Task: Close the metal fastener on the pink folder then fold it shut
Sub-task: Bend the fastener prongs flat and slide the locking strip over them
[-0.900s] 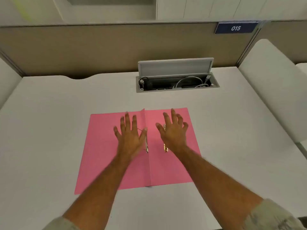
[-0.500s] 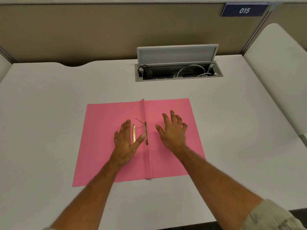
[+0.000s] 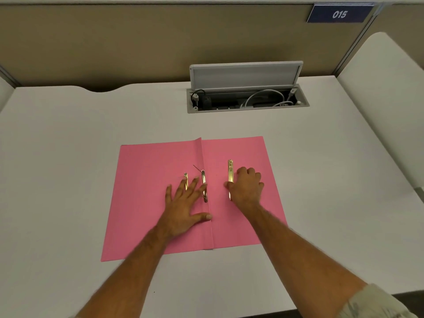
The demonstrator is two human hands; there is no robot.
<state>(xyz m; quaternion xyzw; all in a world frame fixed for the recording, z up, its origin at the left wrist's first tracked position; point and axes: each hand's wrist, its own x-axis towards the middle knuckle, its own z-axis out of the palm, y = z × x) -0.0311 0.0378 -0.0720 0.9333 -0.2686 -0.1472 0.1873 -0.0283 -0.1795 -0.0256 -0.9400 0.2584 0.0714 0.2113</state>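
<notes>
A pink folder (image 3: 149, 191) lies open and flat on the white desk, its spine crease running down the middle. Three gold metal fastener pieces lie on it: a bar (image 3: 230, 171) on the right half, a strip (image 3: 203, 184) beside the crease, and a thin strip (image 3: 186, 180) on the left half. My left hand (image 3: 183, 207) rests flat on the left half, fingers spread over the two left strips. My right hand (image 3: 246, 189) has its fingers curled, thumb and fingertips against the lower part of the right bar.
An open cable box (image 3: 247, 99) with a raised grey lid and white cables sits in the desk behind the folder. A beige partition with a blue 015 label (image 3: 339, 13) rises at the back. A white side panel (image 3: 385, 92) bounds the right.
Both hands slid back toward me across the folder, uncovering the metal pieces. My right hand curled its fingers beside the right bar. The view tilted down.
</notes>
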